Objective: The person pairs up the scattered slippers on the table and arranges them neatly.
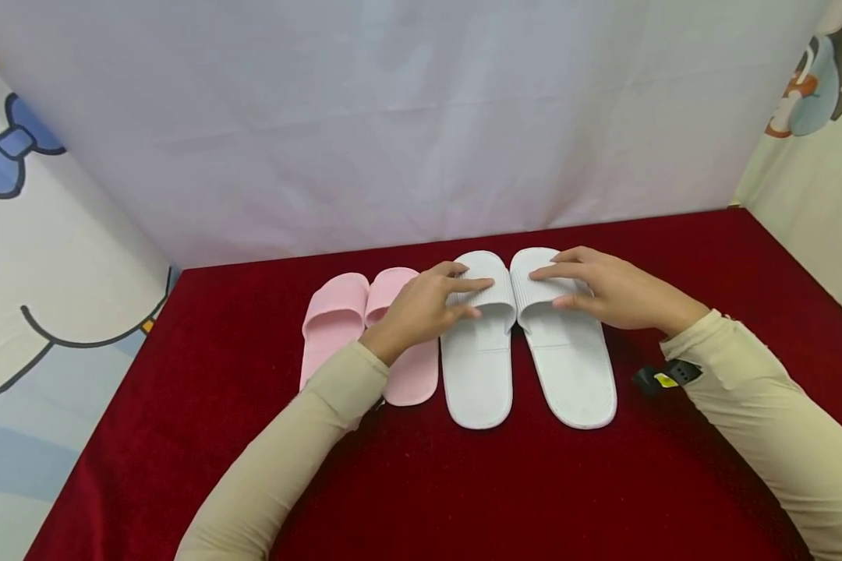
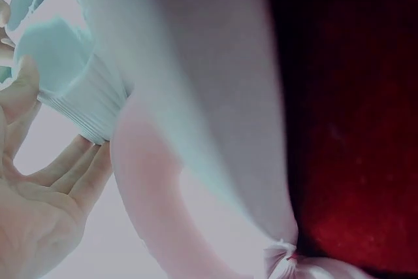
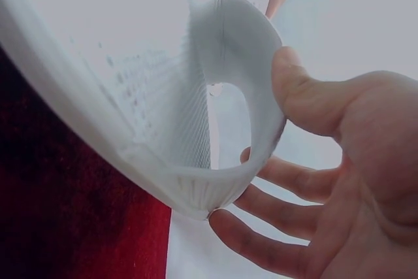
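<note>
A pair of white slippers lies side by side on the red cloth, the left slipper (image 1: 479,382) straight and the right slipper (image 1: 575,382) angled, heel outward. My left hand (image 1: 421,305) reaches over the left white slipper, its spread fingers at the ribbed strap and the thumb near the strap's rear edge. On the other strap rests my right hand (image 1: 613,290), with fingers extended across it. The right wrist view has the thumb (image 3: 294,86) against the strap's edge and the fingers along the slipper's outer side. Left of them lie pink slippers (image 1: 333,335), partly behind my left forearm.
Red cloth (image 1: 435,491) covers the table. A pale curtain (image 1: 393,132) hangs behind its far edge, and printed cartoon sheets (image 1: 56,265) flank both sides. A black strap with a yellow mark (image 1: 666,379) is at the right sleeve.
</note>
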A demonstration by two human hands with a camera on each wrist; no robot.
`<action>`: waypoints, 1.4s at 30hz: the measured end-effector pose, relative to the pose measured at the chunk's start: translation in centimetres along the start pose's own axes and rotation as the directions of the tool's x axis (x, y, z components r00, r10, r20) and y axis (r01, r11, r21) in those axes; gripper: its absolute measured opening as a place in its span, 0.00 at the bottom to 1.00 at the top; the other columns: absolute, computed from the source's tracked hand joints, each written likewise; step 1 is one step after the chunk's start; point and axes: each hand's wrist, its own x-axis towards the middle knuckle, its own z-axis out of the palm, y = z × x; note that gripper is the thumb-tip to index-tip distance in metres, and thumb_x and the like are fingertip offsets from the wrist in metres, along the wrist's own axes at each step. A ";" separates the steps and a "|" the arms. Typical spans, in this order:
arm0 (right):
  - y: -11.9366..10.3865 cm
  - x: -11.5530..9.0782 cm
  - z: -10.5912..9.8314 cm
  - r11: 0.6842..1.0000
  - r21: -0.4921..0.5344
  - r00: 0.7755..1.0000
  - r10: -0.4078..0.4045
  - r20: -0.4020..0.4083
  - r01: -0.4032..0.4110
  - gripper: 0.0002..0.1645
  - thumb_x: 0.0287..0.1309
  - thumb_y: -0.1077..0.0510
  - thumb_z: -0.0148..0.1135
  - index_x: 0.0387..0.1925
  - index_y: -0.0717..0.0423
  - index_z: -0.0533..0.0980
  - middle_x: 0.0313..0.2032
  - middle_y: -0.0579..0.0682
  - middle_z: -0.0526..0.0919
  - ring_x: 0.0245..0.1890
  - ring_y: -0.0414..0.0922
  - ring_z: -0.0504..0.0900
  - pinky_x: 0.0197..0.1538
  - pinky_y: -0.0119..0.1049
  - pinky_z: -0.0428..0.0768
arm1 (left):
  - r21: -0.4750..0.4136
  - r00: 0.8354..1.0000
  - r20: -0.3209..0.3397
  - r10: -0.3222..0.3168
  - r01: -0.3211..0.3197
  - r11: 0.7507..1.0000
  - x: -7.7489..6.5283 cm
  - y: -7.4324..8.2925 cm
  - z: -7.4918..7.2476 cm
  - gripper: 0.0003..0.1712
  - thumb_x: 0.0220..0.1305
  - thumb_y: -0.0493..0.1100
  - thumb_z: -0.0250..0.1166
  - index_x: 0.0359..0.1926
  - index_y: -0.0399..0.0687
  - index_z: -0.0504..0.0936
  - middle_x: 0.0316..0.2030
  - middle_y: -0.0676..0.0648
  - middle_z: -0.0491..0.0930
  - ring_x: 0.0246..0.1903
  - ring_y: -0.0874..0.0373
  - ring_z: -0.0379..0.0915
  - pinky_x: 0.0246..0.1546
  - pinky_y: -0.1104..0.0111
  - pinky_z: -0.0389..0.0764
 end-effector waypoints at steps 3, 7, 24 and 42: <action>0.1 0.1 -0.1 1.000 0.006 1.000 0.000 0.004 0.000 0.26 0.62 0.56 0.67 0.62 0.48 0.77 0.60 0.62 0.75 0.61 0.59 0.74 0.60 0.58 0.74 | 0.005 1.000 0.008 -0.005 0.005 1.000 0.1 0.0 -0.1 0.28 0.60 0.54 0.70 0.63 0.66 0.79 0.63 0.40 0.75 0.57 0.48 0.78 0.50 0.55 0.81; 0.1 0.3 -0.2 1.000 0.002 1.000 0.005 -0.003 -0.005 0.26 0.61 0.57 0.68 0.61 0.48 0.77 0.60 0.63 0.75 0.62 0.59 0.74 0.60 0.58 0.74 | 0.021 1.000 0.010 0.004 -0.004 1.000 0.4 0.0 -0.3 0.28 0.60 0.54 0.70 0.63 0.66 0.79 0.63 0.40 0.75 0.58 0.47 0.78 0.50 0.56 0.82; 0.4 1.2 -0.5 1.000 0.009 1.000 -0.021 0.001 0.021 0.25 0.63 0.55 0.66 0.62 0.50 0.77 0.61 0.63 0.75 0.62 0.59 0.73 0.61 0.59 0.72 | 0.021 1.000 -0.026 0.013 -0.012 1.000 1.1 -1.0 -0.2 0.29 0.59 0.54 0.71 0.63 0.66 0.79 0.62 0.41 0.76 0.56 0.47 0.78 0.50 0.57 0.82; 2.5 2.6 1.1 0.995 0.100 0.998 0.017 0.058 -0.023 0.24 0.63 0.59 0.66 0.61 0.51 0.77 0.61 0.60 0.78 0.63 0.59 0.73 0.63 0.58 0.72 | 0.002 0.993 0.065 -0.099 0.099 0.995 2.0 -1.8 1.1 0.31 0.60 0.54 0.70 0.65 0.69 0.76 0.66 0.41 0.73 0.66 0.48 0.71 0.60 0.53 0.77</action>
